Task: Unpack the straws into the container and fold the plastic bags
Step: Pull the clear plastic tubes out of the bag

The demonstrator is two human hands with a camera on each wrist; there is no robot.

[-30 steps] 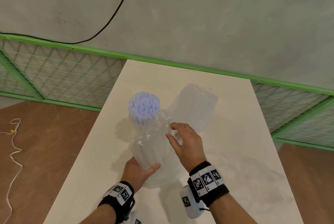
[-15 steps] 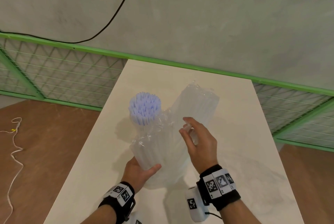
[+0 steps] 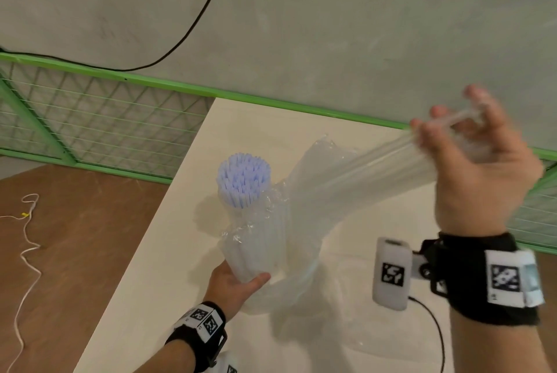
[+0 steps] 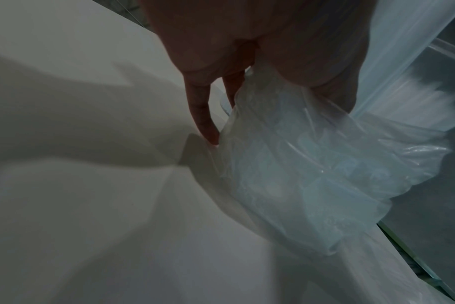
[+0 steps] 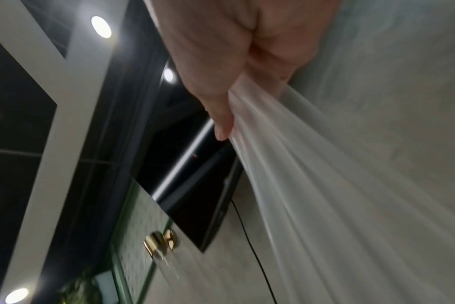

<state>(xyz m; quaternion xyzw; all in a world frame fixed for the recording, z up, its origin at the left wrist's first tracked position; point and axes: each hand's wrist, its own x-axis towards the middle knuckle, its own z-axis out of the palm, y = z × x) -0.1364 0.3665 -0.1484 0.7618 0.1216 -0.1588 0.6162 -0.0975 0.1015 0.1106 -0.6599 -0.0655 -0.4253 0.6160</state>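
A bundle of pale lavender straws stands upright on the white table, its lower part wrapped in crumpled clear plastic. My left hand grips that wrapped base from the near side; in the left wrist view its fingers press against the crinkled plastic. My right hand, raised high at the right, grips the end of a clear plastic bag stretched taut from the bundle. The right wrist view shows the pleated film bunched in its fingers. The container is hard to make out through the plastic.
Behind the bundle another clear packet lies on the table. A green mesh fence runs along the table's far and left sides, with a grey wall beyond it. A white cord lies on the brown floor at the left.
My right hand has swung from beside the bundle up and far to the right, drawing the plastic bag out taut. The left hand and the straws have stayed in place.
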